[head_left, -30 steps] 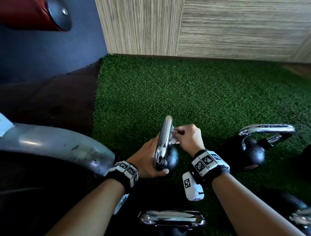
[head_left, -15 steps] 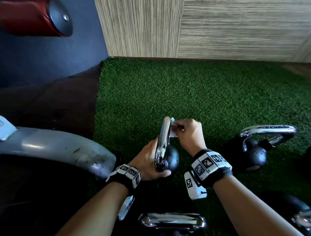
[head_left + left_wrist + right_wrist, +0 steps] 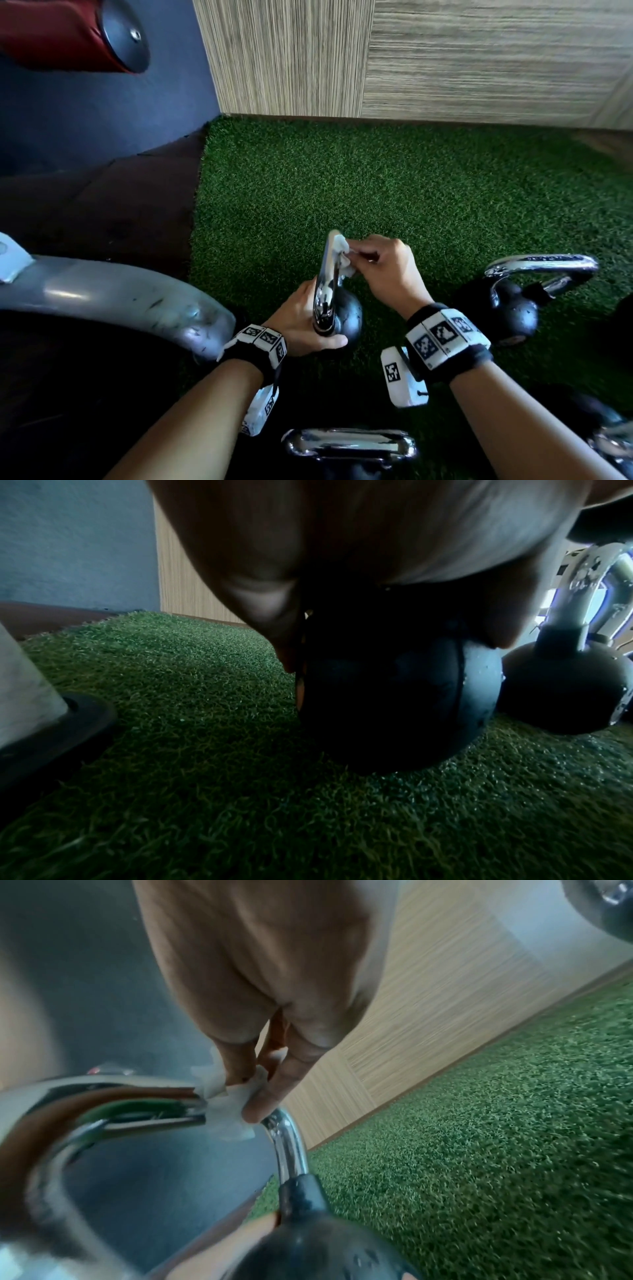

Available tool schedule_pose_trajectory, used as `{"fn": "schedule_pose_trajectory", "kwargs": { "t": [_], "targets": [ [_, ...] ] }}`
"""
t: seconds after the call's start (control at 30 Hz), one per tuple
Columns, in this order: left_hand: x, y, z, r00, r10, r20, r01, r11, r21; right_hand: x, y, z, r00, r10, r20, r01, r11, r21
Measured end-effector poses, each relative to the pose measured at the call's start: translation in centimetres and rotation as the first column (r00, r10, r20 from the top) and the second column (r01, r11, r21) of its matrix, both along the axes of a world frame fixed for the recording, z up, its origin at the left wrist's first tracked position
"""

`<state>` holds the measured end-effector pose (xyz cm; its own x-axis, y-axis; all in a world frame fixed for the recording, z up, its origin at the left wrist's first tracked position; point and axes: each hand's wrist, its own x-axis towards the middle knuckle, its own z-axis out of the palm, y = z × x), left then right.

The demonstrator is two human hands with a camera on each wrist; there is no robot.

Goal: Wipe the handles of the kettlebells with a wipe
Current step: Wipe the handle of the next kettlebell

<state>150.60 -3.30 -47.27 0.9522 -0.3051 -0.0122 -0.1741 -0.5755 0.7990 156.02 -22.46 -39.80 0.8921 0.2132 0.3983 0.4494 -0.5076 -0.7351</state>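
here right hand (image 3: pixel 387 270) pinches wipe (image 3: pixel 342 255) on handle (image 3: pixel 327 274); left hand (image 3: pixel 301 325) seemingly grips kettlebell (image 3: pixel 347 318).

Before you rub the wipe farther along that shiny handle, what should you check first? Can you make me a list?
1. Wipe pinched in the right hand: ok.
2. Wipe touching the chrome handle near its far end: ok.
3. Left hand steadying the black kettlebell at its base: ok.
4. Kettlebell resting on the green turf: ok.
5. Handle's near part already wiped: cannot tell.
6. Next kettlebell on the right stands apart, out of the way: ok.
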Motion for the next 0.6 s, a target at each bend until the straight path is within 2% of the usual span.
{"fn": "schedule_pose_trajectory", "kwargs": {
  "t": [0.13,0.23,0.33,0.43,0.53,0.6],
  "targets": [
    [0.3,-0.2,-0.2,0.999,0.028,-0.042,-0.027,0.999,0.021,0.6,-0.3,1.7,0.999,0.03,-0.034,-0.03,1.0,-0.004],
    [0.6,-0.1,0.2,0.997,0.009,-0.082,-0.01,1.0,-0.01,-1.6,-0.7,1.9,0.993,0.091,-0.077,-0.095,0.994,-0.053],
    [0.7,-0.2,0.5,0.995,-0.006,-0.097,-0.001,0.997,-0.078,-2.5,-0.7,1.3,0.95,0.177,-0.257,-0.158,0.983,0.093],
    [0.9,-0.2,0.5,0.994,0.004,-0.112,-0.013,0.997,-0.08,-1.9,-0.5,1.2,0.914,0.232,-0.332,-0.159,0.96,0.231],
    [1.1,-0.1,0.2,0.992,-0.006,-0.122,-0.002,0.998,-0.064,-2.6,-0.8,1.2,0.857,0.33,-0.395,-0.232,0.933,0.277],
    [1.1,0.1,0.0,0.986,0.017,-0.168,-0.031,0.996,-0.08,-3.3,-0.7,0.8,0.818,0.368,-0.442,-0.282,0.927,0.248]
  ]
}}
